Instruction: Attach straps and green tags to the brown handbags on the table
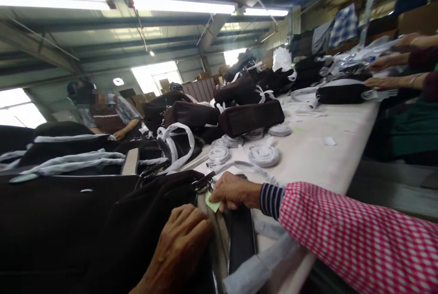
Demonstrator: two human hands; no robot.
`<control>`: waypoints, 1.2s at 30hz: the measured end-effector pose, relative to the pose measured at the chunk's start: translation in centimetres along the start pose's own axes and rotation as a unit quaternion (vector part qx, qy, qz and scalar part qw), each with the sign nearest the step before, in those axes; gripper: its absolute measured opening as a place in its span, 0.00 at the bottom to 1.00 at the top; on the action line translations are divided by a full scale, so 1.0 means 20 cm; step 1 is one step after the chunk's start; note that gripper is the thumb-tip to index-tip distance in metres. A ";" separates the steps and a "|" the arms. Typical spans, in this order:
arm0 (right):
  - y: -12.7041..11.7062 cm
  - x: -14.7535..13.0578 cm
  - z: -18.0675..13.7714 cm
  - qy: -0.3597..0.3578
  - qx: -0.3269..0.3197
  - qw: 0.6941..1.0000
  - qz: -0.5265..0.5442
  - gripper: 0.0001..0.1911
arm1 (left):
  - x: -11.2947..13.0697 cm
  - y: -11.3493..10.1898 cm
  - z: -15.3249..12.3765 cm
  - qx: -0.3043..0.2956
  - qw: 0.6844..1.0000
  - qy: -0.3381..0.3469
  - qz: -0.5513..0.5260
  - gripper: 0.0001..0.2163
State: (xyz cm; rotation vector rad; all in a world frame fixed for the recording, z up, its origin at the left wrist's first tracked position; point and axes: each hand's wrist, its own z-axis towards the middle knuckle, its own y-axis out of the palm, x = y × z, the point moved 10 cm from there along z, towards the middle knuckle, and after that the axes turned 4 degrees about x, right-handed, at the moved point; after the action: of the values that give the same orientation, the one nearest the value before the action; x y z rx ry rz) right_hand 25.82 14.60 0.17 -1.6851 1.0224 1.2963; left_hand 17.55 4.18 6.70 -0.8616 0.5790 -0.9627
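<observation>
Our right hand (pixel 234 191) is closed in a pinch on the green tag (pixel 212 203), thumb and forefinger meeting on it. The tag sits at the top corner of the brown bag (pixel 137 221), just under the clasp (pixel 201 183), to the left of the right fingers and between our two hands. Our left hand (pixel 181 244) lies palm-down on the bag just beside the tag, fingers curled towards the zip edge; whether they grip it we cannot tell. That edge runs from us towards the tag, along the table (pixel 325 161)
</observation>
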 end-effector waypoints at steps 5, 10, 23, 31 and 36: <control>0.03 -0.02 -0.01 -0.005 0.019 0.998 -0.060 0.12 | -0.02 0.07 -0.02 -0.071 0.997 -0.015 0.014 0.14; 0.07 -0.02 0.04 -0.006 0.020 0.997 -0.081 0.14 | 0.02 0.04 -0.02 -0.033 0.999 0.010 0.040 0.19; 0.10 -0.09 0.03 -0.039 -0.089 0.987 -0.128 0.11 | 0.03 -0.02 -0.04 0.058 0.998 0.016 0.035 0.17; 0.10 -0.10 0.06 -0.025 0.034 0.994 -0.105 0.10 | 0.02 -0.04 -0.08 0.124 0.991 0.035 0.046 0.16; 0.11 -0.06 0.06 0.036 0.014 0.998 -0.053 0.09 | 0.07 -0.10 -0.09 0.159 0.982 0.077 0.074 0.14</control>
State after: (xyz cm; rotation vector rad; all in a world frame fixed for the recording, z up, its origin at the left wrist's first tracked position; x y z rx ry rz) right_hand 23.21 14.96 0.83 -1.7514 0.9745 1.1548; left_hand 15.92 1.75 7.33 -0.4561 0.5927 -0.9579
